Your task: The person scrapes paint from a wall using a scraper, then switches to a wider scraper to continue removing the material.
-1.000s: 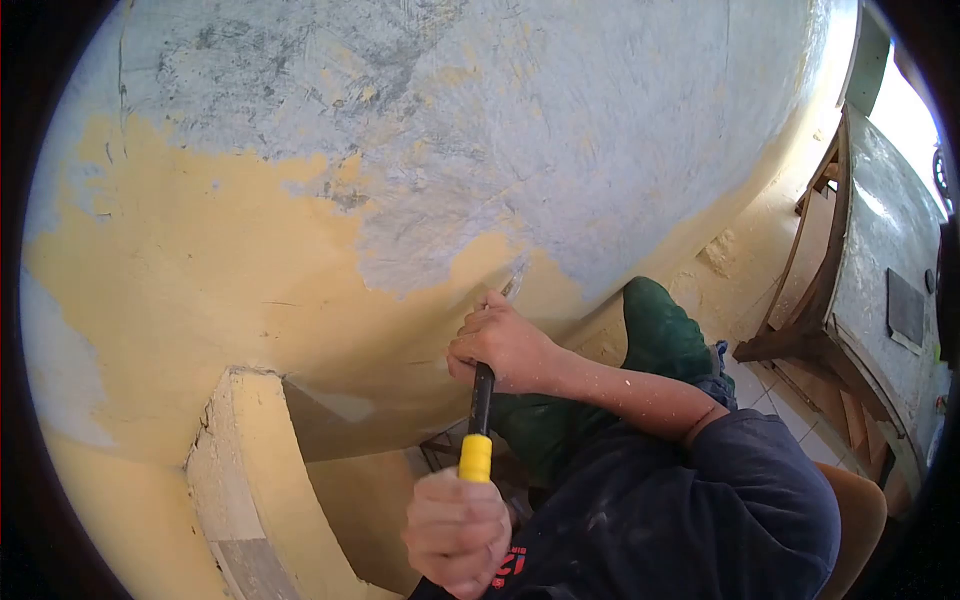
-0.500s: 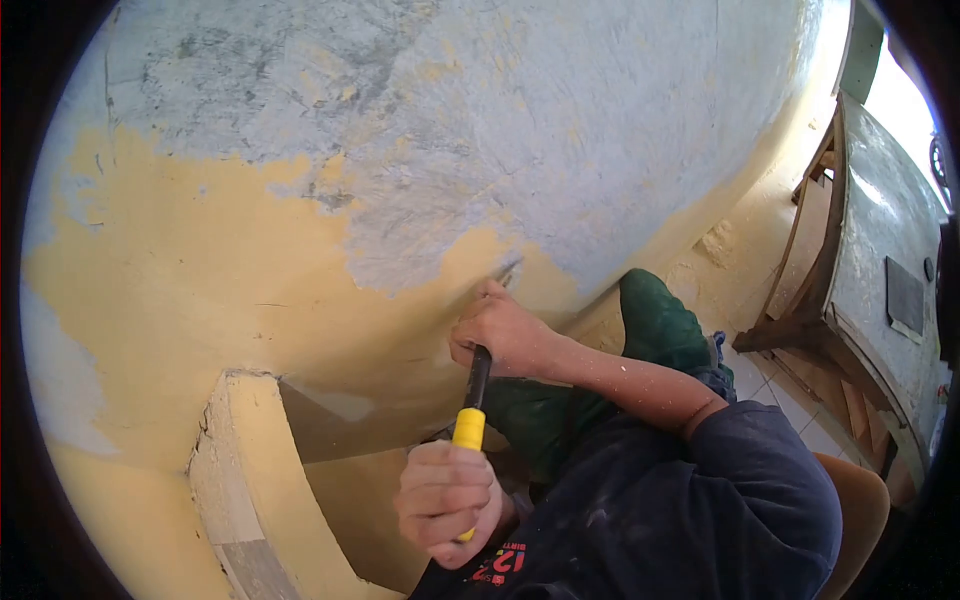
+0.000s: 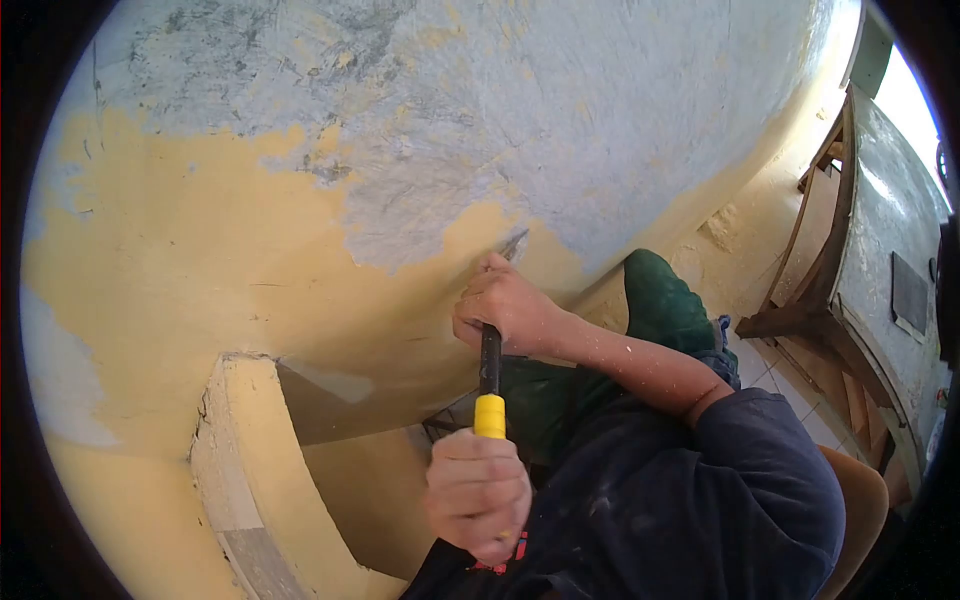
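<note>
A long-handled scraper (image 3: 490, 365) has a black shaft and a yellow grip. Its metal blade edge (image 3: 515, 243) meets the wall where yellow paint borders a bare grey patch. My right hand (image 3: 510, 308) is closed around the upper shaft, close to the blade, hiding part of it. Lower down, my left hand (image 3: 480, 495) wraps in a fist round the yellow grip, with the handle's end hidden behind the fingers. The wall (image 3: 210, 230) is yellow below and scraped grey-blue above, with ragged paint borders.
A yellow ledge (image 3: 240, 430) with a chipped edge juts out at lower left. My green-clad knee (image 3: 665, 305) is close to the wall. On the right stands a worn grey-topped table (image 3: 880, 200) with a dark flat block (image 3: 908, 290) on it. An orange-brown chair back (image 3: 860, 500) is behind me.
My left hand has shifted right and slightly down, swinging the scraper handle from a slant to nearly upright. My right hand stays near the same wall spot. The view has tilted slightly.
</note>
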The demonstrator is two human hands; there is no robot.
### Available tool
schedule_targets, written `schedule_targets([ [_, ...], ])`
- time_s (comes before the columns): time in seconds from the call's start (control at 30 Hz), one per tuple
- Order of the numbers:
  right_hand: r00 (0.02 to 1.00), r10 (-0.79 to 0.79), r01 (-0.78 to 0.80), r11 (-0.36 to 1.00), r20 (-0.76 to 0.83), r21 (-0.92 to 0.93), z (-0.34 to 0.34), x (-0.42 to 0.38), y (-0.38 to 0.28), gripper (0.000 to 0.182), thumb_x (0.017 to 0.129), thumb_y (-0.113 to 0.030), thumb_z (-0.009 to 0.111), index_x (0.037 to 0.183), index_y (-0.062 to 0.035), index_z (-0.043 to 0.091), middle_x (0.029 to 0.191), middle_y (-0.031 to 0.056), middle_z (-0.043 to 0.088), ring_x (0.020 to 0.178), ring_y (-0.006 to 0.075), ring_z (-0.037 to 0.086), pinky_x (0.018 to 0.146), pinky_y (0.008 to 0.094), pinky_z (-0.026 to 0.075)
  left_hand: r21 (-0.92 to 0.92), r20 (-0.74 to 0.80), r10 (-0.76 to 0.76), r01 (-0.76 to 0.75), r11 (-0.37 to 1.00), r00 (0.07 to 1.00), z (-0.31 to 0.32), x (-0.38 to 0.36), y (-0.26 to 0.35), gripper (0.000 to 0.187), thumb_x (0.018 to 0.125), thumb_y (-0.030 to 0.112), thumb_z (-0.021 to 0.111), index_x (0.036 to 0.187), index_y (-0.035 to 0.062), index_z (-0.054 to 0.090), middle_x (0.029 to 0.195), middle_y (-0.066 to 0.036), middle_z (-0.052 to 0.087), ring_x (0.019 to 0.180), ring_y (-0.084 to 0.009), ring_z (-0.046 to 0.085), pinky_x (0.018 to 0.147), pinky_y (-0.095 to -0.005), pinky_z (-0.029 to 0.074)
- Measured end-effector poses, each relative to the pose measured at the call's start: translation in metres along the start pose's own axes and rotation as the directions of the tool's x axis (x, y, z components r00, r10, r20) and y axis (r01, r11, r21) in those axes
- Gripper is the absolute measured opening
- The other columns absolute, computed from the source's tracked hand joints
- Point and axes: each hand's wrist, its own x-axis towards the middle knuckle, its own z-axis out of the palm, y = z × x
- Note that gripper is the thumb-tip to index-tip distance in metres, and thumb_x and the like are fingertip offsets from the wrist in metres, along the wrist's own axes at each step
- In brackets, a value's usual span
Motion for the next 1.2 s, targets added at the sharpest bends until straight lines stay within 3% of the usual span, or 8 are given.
schedule_targets([
  [0.1, 0.988, 0.112, -0.107, 0.993, 0.106, -0.058, -0.005, -0.003, -0.003, 0.014, 0.071, -0.013, 0.066, 0.065, -0.0143, 0.053, 0.059, 0.0029, 0.051, 0.063, 0.0231, 0.055, 0.077, 0.0374, 0.034, -0.036, -0.198, -0.029, 0.022, 0.999, 0.980, -0.002, -0.004, -0.009, 0.042, 0.096, 0.029, 0.041, 0.058, 0.0111, 0.038, 0.042, 0.001, 0.039, 0.031, -0.0121, 0.039, 0.035, -0.0252, 0.032],
  [0.3, 1.000, 0.003, -0.003, 0.999, -0.005, -0.042, -0.003, 0.000, -0.001, 0.016, 0.071, -0.013, 0.066, 0.064, -0.0160, 0.052, 0.058, 0.0019, 0.050, 0.062, 0.0230, 0.054, 0.077, 0.0368, 0.034, 0.028, -0.008, -0.018, 0.018, 0.999, 1.000, -0.001, -0.003, 0.001, 0.039, 0.093, 0.023, 0.047, 0.057, 0.0067, 0.043, 0.042, -0.002, 0.043, 0.032, -0.0160, 0.043, 0.037, -0.0267, 0.039],
  [0.4, 0.988, 0.115, -0.111, 0.993, 0.101, -0.050, -0.008, -0.002, -0.003, 0.016, 0.072, -0.013, 0.065, 0.064, -0.0161, 0.052, 0.058, 0.0024, 0.050, 0.062, 0.0234, 0.054, 0.077, 0.0368, 0.034, -0.064, -0.195, -0.014, 0.002, 0.998, 0.981, 0.001, -0.004, -0.008, 0.036, 0.090, 0.021, 0.046, 0.058, 0.0060, 0.045, 0.043, -0.003, 0.045, 0.032, -0.0161, 0.044, 0.037, -0.0283, 0.042],
  [0.83, 1.000, 0.021, -0.021, 0.999, 0.011, -0.031, 0.002, -0.001, 0.002, 0.013, 0.070, -0.015, 0.066, 0.064, -0.0155, 0.054, 0.059, 0.0024, 0.051, 0.062, 0.0231, 0.055, 0.076, 0.0381, 0.035, -0.061, -0.160, 0.057, -0.067, 0.996, 0.986, 0.007, 0.000, 0.006, 0.028, 0.086, 0.018, 0.048, 0.060, 0.0070, 0.046, 0.043, -0.003, 0.045, 0.032, -0.0157, 0.043, 0.037, -0.0283, 0.039],
  [0.9, 1.000, 0.011, -0.011, 1.000, -0.014, -0.020, 0.006, -0.005, 0.005, 0.014, 0.070, -0.015, 0.066, 0.064, -0.0153, 0.054, 0.059, 0.0024, 0.051, 0.062, 0.0229, 0.055, 0.076, 0.0381, 0.035, -0.031, -0.136, -0.049, 0.045, 0.998, 0.989, 0.006, -0.008, -0.009, 0.030, 0.086, 0.018, 0.048, 0.058, 0.0074, 0.046, 0.043, -0.003, 0.045, 0.032, -0.0149, 0.043, 0.036, -0.0274, 0.038],
  [0.93, 0.996, 0.075, -0.074, 0.997, 0.047, -0.035, 0.003, -0.005, 0.002, 0.013, 0.070, -0.015, 0.066, 0.064, -0.0148, 0.054, 0.059, 0.0024, 0.052, 0.062, 0.0232, 0.055, 0.076, 0.0379, 0.035, -0.008, -0.128, -0.047, 0.046, 0.999, 0.991, 0.000, -0.005, -0.014, 0.042, 0.095, 0.031, 0.042, 0.059, 0.0101, 0.036, 0.044, 0.001, 0.038, 0.031, -0.0112, 0.038, 0.037, -0.0247, 0.033],
  [1.07, 0.994, 0.079, -0.072, 0.993, 0.078, -0.095, -0.013, 0.007, -0.017, 0.014, 0.071, -0.013, 0.065, 0.064, -0.0133, 0.053, 0.058, 0.0026, 0.051, 0.062, 0.0237, 0.054, 0.077, 0.0373, 0.034, -0.064, -0.152, 0.063, -0.073, 0.995, 0.986, 0.003, 0.003, 0.003, 0.042, 0.095, 0.032, 0.043, 0.060, 0.0097, 0.036, 0.044, 0.001, 0.037, 0.032, -0.0122, 0.038, 0.035, -0.0259, 0.031],
  [1.2, 1.000, 0.024, -0.024, 0.998, 0.002, -0.050, 0.001, -0.003, 0.005, 0.017, 0.071, -0.013, 0.065, 0.062, -0.0129, 0.051, 0.057, 0.0028, 0.050, 0.061, 0.0237, 0.054, 0.076, 0.0373, 0.034, -0.026, -0.099, -0.060, 0.057, 0.998, 0.993, 0.003, -0.005, -0.009, 0.029, 0.086, 0.018, 0.048, 0.059, 0.0082, 0.043, 0.044, -0.002, 0.043, 0.033, -0.0147, 0.043, 0.037, -0.0277, 0.041],
])
